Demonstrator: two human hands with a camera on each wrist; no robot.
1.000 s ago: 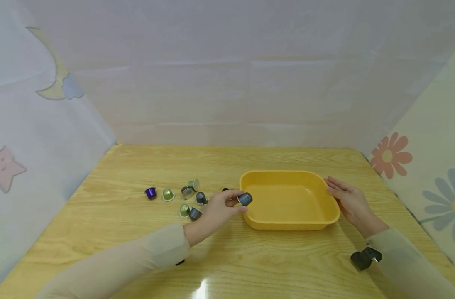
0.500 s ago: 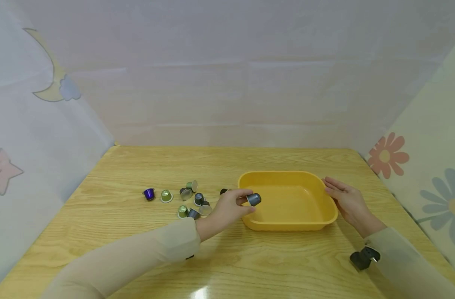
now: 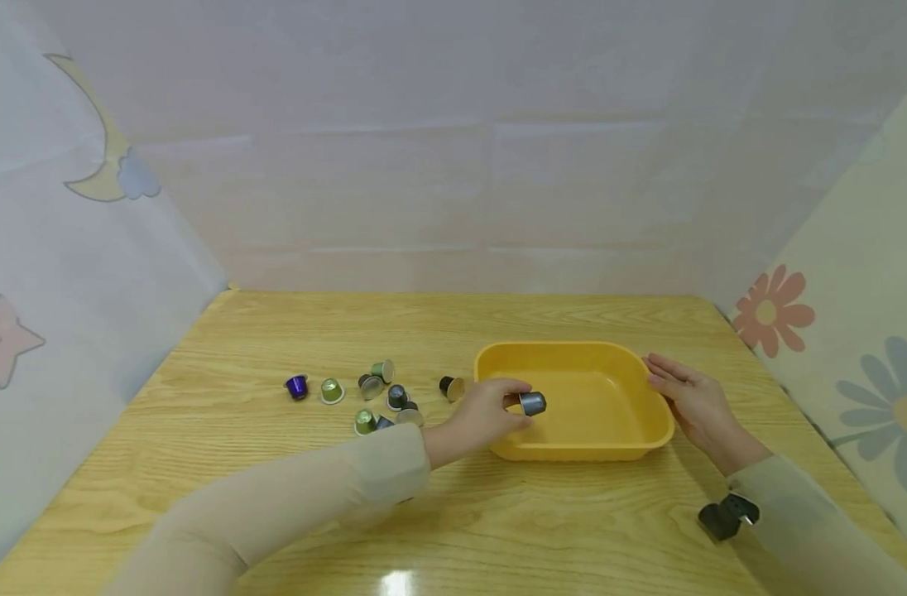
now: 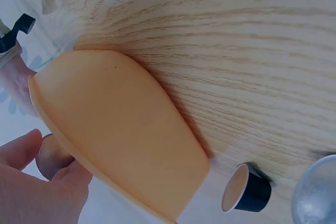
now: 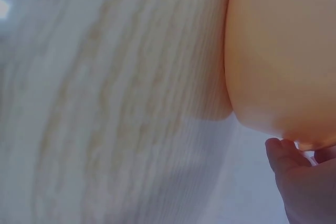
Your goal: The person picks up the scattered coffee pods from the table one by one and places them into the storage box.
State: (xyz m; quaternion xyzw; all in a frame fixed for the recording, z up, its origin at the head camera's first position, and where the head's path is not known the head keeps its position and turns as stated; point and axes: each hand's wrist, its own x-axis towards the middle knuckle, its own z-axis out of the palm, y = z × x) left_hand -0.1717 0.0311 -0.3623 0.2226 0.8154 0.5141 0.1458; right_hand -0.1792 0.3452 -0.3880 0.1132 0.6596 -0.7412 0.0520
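Observation:
My left hand [image 3: 483, 418] pinches a dark grey-blue coffee capsule [image 3: 532, 404] between thumb and fingers, over the left part of a yellow plastic tub [image 3: 573, 453]. In the left wrist view the held capsule [image 4: 51, 157] shows beside the tub's rim, partly covered by fingers. At the tub's right end, my right hand [image 3: 699, 411] holds the rim, its fingers against the outer wall in the right wrist view. A black capsule with a tan lid [image 3: 453, 388] lies on its side just left of the tub.
Farther left lie several more coffee capsules: a purple one [image 3: 297, 386], green ones such as the green capsule [image 3: 332, 390], and dark ones such as the dark capsule [image 3: 397, 396]. The wooden table [image 3: 312, 331] meets a pale fabric backdrop [image 3: 453, 207] behind and at both sides.
My left hand has carried the grey-blue capsule rightward, from the tub's left rim to over its inside. The black capsule has come into fuller view. My right hand stays at the rim.

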